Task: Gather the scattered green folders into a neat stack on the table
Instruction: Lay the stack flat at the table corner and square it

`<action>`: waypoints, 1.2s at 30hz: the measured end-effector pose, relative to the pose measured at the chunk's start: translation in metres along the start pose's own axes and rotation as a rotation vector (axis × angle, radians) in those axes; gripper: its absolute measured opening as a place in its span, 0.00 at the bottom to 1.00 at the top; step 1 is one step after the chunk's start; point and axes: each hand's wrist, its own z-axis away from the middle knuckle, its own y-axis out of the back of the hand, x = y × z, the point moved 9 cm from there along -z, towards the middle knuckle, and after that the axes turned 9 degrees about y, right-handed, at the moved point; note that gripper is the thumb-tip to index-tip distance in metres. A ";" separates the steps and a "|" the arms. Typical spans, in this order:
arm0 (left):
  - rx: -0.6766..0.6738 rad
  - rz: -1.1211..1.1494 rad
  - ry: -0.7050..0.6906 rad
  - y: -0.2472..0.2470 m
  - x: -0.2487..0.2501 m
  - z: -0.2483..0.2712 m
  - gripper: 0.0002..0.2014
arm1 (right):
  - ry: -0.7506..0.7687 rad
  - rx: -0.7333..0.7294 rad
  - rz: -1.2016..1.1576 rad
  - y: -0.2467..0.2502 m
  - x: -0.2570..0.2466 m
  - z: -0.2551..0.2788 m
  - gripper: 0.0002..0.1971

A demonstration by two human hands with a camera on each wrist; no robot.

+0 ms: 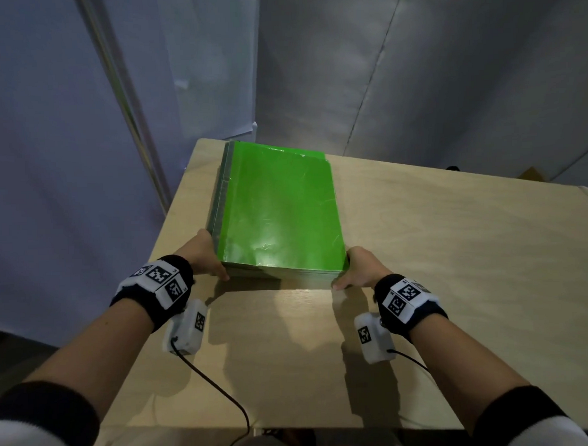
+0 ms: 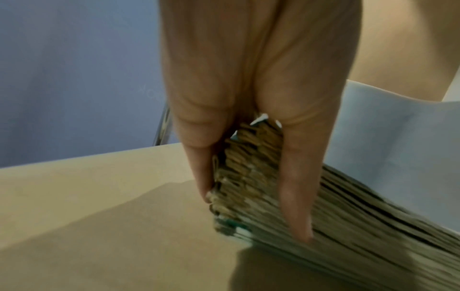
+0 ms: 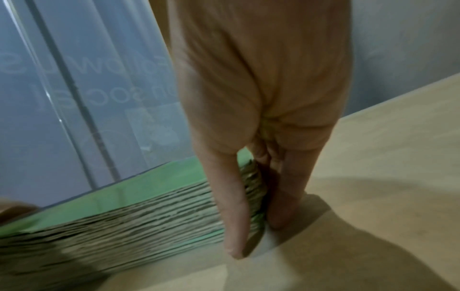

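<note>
Folders squared between two hands, near corners.

Stack of green folders (image 1: 279, 210) lies on the table (image 1: 437, 251), long axis running from 6 toward 12 o'clock, leaning slightly to 11; a grey spine strip shows along its 9 o'clock side. Left hand (image 1: 205, 256) sits at the 7 o'clock corner, right hand (image 1: 361, 269) at the 5 o'clock corner, both equally near. Wrist views: left fingers (image 2: 296, 196) and right fingers (image 3: 232, 206) are straight, spread astride each corner and pressed flat to the page edges, not curled round anything. Judgement: stack looks nearly even; a slight step shows at the far 1 o'clock corner, so the next nudge likely goes toward 12.
</note>
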 end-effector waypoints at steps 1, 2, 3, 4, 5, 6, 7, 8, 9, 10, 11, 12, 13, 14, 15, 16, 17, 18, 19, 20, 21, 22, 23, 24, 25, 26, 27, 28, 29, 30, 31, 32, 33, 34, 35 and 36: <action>0.004 0.012 -0.001 -0.001 0.001 0.001 0.43 | -0.004 0.011 0.011 0.000 -0.001 -0.001 0.21; 0.007 0.017 0.000 -0.001 0.002 0.003 0.42 | -0.011 0.020 0.020 0.000 -0.001 -0.001 0.22; 0.006 0.024 0.003 -0.002 0.002 0.004 0.42 | -0.019 0.027 0.033 0.000 -0.001 -0.001 0.23; -0.002 0.031 0.006 -0.002 0.003 0.006 0.41 | -0.027 0.031 0.044 0.000 -0.001 -0.001 0.23; -0.005 0.049 0.006 -0.002 0.004 0.006 0.41 | -0.032 0.035 0.051 0.000 -0.002 -0.001 0.23; -0.003 0.061 0.008 -0.002 0.004 0.006 0.41 | -0.037 0.037 0.054 0.000 -0.002 -0.001 0.24; -0.004 0.062 0.009 -0.003 0.004 0.006 0.42 | -0.040 0.036 0.059 0.000 -0.002 -0.001 0.24; -0.007 0.056 0.008 -0.003 0.005 0.007 0.42 | -0.042 0.037 0.064 0.000 -0.002 -0.001 0.24; -0.015 0.053 0.010 -0.003 0.004 0.006 0.43 | -0.042 0.032 0.067 0.000 -0.002 -0.001 0.23; -0.031 0.048 0.020 -0.003 0.003 0.005 0.44 | -0.037 0.023 0.057 0.000 -0.002 -0.001 0.23; -0.049 0.032 0.030 -0.002 0.001 0.002 0.43 | -0.031 0.004 0.039 -0.001 -0.002 0.000 0.22; -0.084 -0.003 0.027 -0.002 -0.001 -0.002 0.40 | -0.026 -0.030 0.017 -0.002 -0.001 -0.001 0.21; -0.129 -0.037 0.020 -0.003 -0.002 -0.004 0.33 | -0.030 -0.079 -0.008 -0.002 0.001 -0.001 0.20; -0.179 -0.027 0.011 -0.003 -0.001 -0.006 0.25 | -0.041 -0.121 -0.035 0.000 0.003 -0.002 0.20; -0.235 -0.014 0.013 -0.005 -0.003 -0.010 0.23 | -0.050 -0.154 -0.051 0.003 0.006 -0.004 0.22; -0.278 0.040 0.016 -0.004 -0.001 -0.010 0.24 | -0.060 -0.173 -0.073 0.007 0.008 -0.007 0.25; -0.295 0.134 0.018 0.001 0.004 -0.011 0.24 | -0.077 -0.171 -0.108 0.012 0.011 -0.012 0.29; -0.283 0.226 0.015 0.006 0.010 -0.014 0.29 | -0.094 -0.151 -0.152 0.018 0.014 -0.019 0.32; -0.251 0.298 0.029 0.012 0.013 -0.020 0.38 | -0.098 -0.124 -0.195 0.023 0.014 -0.026 0.31; -0.217 0.350 0.024 0.018 0.018 -0.024 0.43 | -0.094 -0.089 -0.239 0.026 0.016 -0.038 0.27; -0.173 0.363 0.011 0.024 0.026 -0.026 0.42 | -0.097 -0.052 -0.276 0.030 0.015 -0.046 0.22; -0.137 0.336 0.002 0.027 0.033 -0.030 0.38 | -0.111 -0.009 -0.312 0.034 0.012 -0.052 0.16; -0.125 0.300 0.002 0.029 0.040 -0.032 0.35 | -0.124 0.029 -0.356 0.038 0.008 -0.058 0.10; -0.111 0.295 -0.002 0.030 0.046 -0.038 0.31 | -0.135 0.055 -0.405 0.040 0.004 -0.063 0.08; -0.105 0.298 0.002 0.033 0.050 -0.042 0.27 | -0.144 0.073 -0.452 0.042 -0.001 -0.067 0.09; -0.097 0.306 -0.002 0.035 0.054 -0.047 0.23 | -0.151 0.085 -0.484 0.044 -0.006 -0.070 0.11; -0.096 0.309 0.003 0.037 0.056 -0.053 0.22 | -0.157 0.093 -0.501 0.046 -0.011 -0.074 0.14; -0.104 0.319 0.006 0.038 0.059 -0.059 0.22 | -0.161 0.110 -0.518 0.050 -0.013 -0.079 0.19; -0.116 0.332 0.018 0.039 0.061 -0.063 0.22 | -0.166 0.123 -0.531 0.053 -0.016 -0.084 0.22; -0.128 0.371 0.018 0.040 0.064 -0.066 0.22 | -0.171 0.133 -0.540 0.056 -0.018 -0.088 0.23; -0.136 0.393 0.027 0.041 0.066 -0.069 0.22 | -0.178 0.132 -0.541 0.058 -0.020 -0.092 0.22; -0.146 0.401 0.027 0.042 0.068 -0.072 0.22 | -0.187 0.127 -0.539 0.059 -0.021 -0.097 0.21; -0.159 0.384 0.031 0.042 0.069 -0.075 0.22 | -0.191 0.121 -0.524 0.060 -0.021 -0.101 0.19; -0.160 0.355 0.027 0.041 0.069 -0.076 0.20 | -0.192 0.114 -0.505 0.059 -0.021 -0.104 0.17; -0.152 0.333 0.024 0.040 0.068 -0.079 0.15 | -0.190 0.109 -0.478 0.057 -0.020 -0.107 0.16; -0.139 0.335 0.015 0.040 0.066 -0.078 0.09 | -0.188 0.111 -0.442 0.055 -0.017 -0.109 0.15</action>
